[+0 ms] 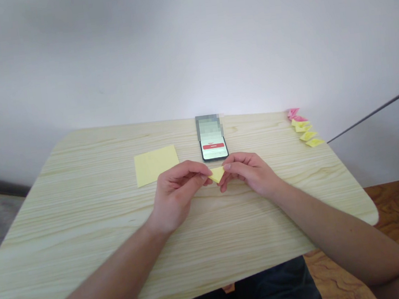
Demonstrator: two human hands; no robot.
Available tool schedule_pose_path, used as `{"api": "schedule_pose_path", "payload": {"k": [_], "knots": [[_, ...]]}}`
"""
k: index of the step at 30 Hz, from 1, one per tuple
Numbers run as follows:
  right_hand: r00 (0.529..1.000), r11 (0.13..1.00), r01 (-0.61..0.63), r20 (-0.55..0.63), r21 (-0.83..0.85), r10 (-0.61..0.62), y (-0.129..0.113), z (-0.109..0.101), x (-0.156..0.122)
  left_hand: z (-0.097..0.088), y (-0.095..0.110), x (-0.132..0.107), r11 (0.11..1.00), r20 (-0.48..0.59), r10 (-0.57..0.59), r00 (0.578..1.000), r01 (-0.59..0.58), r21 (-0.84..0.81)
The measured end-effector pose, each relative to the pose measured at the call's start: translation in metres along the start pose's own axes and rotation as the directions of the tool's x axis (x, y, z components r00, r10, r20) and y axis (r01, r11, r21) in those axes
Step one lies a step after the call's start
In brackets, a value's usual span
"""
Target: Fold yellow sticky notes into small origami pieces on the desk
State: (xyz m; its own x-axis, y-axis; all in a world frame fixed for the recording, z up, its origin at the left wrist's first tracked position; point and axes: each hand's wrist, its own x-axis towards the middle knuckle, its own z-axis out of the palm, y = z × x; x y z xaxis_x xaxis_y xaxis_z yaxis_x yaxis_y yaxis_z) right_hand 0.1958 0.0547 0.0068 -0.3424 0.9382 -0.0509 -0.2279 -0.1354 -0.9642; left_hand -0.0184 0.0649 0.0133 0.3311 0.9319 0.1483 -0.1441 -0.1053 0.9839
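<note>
A small piece of folded yellow paper (217, 174) is stretched between my two hands, just in front of the phone. My left hand (179, 191) pinches its left end between thumb and fingers. At the other end, my right hand (248, 171) grips the paper's right corner with thumb and forefinger. The visible part of the paper narrows to a point at the bottom; its ends are hidden by my fingertips. Behind my left hand lies a flat stack or sheet of square yellow paper (156, 164), partly covered by that hand.
A phone (214, 150) with a lit screen, its upper part blurred, lies near the wall. Several folded yellow paper pieces (306, 135) and pink folded paper (294, 114) line the right edge of the pale wooden table (83, 207). A white wall (137, 55) rises behind.
</note>
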Motion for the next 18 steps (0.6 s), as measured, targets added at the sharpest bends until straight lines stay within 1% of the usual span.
{"api": "schedule_pose_path", "payload": {"k": [2, 5, 8, 10, 12, 15, 18], "knots": [[1.000, 0.999, 0.017, -0.011, -0.035, -0.017, -0.001, 0.001, -0.001, 0.000, 0.000, 0.000, 1.000, 0.000, -0.002, 1.000, 0.002, 0.011], [0.997, 0.985, 0.061, -0.042, -0.159, -0.068, -0.003, 0.003, -0.003, -0.001, 0.001, -0.001, 1.000, 0.002, -0.003, 1.000, 0.003, 0.029], [0.986, 0.945, 0.121, -0.074, -0.305, -0.150, -0.006, 0.006, -0.007, 0.000, 0.000, -0.002, 0.995, 0.000, 0.021, 1.000, -0.021, 0.094], [0.976, 0.915, 0.155, -0.088, -0.373, -0.201, -0.006, 0.008, -0.010, 0.000, -0.002, -0.002, 0.989, -0.014, 0.057, 0.998, -0.054, 0.135], [0.966, 0.886, 0.181, -0.090, -0.428, -0.241, -0.006, 0.008, -0.011, 0.000, -0.004, -0.002, 0.989, -0.025, 0.066, 0.997, -0.062, 0.136], [0.953, 0.827, 0.211, -0.078, -0.522, -0.292, -0.007, 0.008, -0.012, 0.000, -0.006, -0.001, 0.993, -0.011, 0.016, 1.000, -0.015, 0.119], [0.939, 0.762, 0.242, -0.053, -0.601, -0.340, -0.010, 0.008, -0.013, -0.002, -0.005, 0.000, 0.989, -0.003, -0.029, 1.000, 0.030, 0.146]]}}
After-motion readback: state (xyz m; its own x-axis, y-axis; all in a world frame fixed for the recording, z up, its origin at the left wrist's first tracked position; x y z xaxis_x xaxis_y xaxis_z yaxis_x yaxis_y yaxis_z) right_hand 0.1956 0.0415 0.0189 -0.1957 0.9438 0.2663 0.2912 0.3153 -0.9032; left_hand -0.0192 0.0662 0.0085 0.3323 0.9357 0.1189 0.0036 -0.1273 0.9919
